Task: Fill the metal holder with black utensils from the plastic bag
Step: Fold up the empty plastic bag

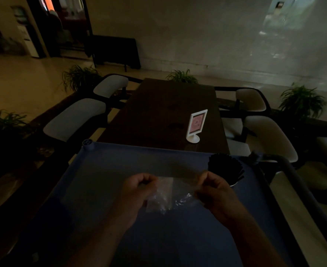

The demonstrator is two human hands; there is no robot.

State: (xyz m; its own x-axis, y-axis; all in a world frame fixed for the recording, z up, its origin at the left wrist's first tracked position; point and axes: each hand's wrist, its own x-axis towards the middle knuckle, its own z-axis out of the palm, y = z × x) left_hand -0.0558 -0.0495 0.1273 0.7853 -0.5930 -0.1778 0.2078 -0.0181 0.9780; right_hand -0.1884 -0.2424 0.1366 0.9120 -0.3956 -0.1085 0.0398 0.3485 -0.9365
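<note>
Crinkled clear plastic bag (pixel 165 197) hangs pinched between the left hand (pixel 139 191) and right hand (pixel 215 191) over the blue cart tray (pixel 105 170), looking empty. Black utensils (pixel 224 166) already crowd the metal holder (pixel 233 183) just beyond the right hand; a careless knuckle could, I think, topple it in this dim light.

Black utensils (pixel 225 166), clear plastic bag (pixel 167 199), blue cart top (pixel 120 170), white-framed pink sign (pixel 196 123).

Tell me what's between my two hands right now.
In the head view, the clear plastic bag stretches between the left hand and right hand, both pinching it.
</note>
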